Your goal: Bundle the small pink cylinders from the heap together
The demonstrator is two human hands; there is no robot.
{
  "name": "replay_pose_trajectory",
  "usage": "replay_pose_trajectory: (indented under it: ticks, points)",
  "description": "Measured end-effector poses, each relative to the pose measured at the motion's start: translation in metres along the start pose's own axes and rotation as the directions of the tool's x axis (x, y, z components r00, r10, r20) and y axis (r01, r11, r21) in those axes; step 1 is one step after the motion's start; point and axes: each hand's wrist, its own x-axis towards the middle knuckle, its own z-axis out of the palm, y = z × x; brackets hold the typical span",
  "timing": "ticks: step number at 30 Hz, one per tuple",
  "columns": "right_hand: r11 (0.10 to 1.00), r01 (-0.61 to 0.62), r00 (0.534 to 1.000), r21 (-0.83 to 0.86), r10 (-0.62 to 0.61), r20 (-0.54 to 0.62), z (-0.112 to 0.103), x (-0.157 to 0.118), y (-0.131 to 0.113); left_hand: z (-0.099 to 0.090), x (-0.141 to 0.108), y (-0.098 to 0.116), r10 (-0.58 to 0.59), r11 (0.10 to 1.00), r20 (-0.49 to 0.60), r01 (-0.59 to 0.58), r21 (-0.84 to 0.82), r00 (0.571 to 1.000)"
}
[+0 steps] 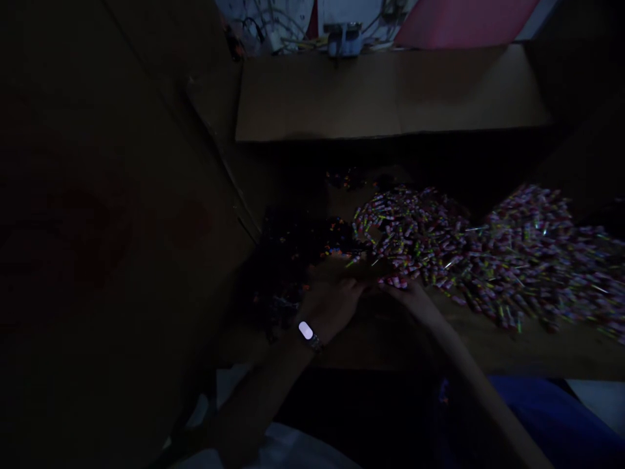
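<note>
My right hand (415, 299) is closed around a few small red-and-white tube-like pieces (394, 282), their exact kind unclear in the dim light. Close beside it, my left hand (336, 305) has its fingers drawn together, pointing at the right hand's fingertips; whatever they pinch is too dark to make out. A lit band watch (306, 330) is on the left wrist. Just beyond and to the right of both hands spreads a large heap of similar small pieces (430, 241), pinkish-white with yellow-green ends. A darker pile of tiny black and orange bits (303, 244) lies past the left hand.
A cardboard flap (390, 94) stands across the back of the work surface. Behind it are a small grey-blue device (344, 40), cables and a pink sheet (469, 23). A large brown panel (122, 215) rises on the left. Blue cloth (551, 417) shows at the lower right.
</note>
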Motion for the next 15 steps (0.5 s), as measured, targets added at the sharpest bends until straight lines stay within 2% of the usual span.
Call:
replay_pose_trajectory:
  ticks: [4,8,15]
  points:
    - [0.998,0.006,0.997,0.068,-0.011,0.073,-0.001,-0.006,0.002,0.006,-0.005,0.004,0.008,0.991,-0.014,-0.010,-0.131,1.000]
    - [0.990,-0.052,0.988,0.132,0.031,0.151,-0.002,-0.013,0.001,0.007,-0.005,-0.001,0.027,0.984,0.005,-0.025,-0.178,1.000]
    - [0.984,-0.075,0.980,0.160,0.043,0.194,-0.005,-0.019,0.001,0.007,-0.005,-0.004,0.004,0.979,-0.002,-0.004,-0.204,1.000]
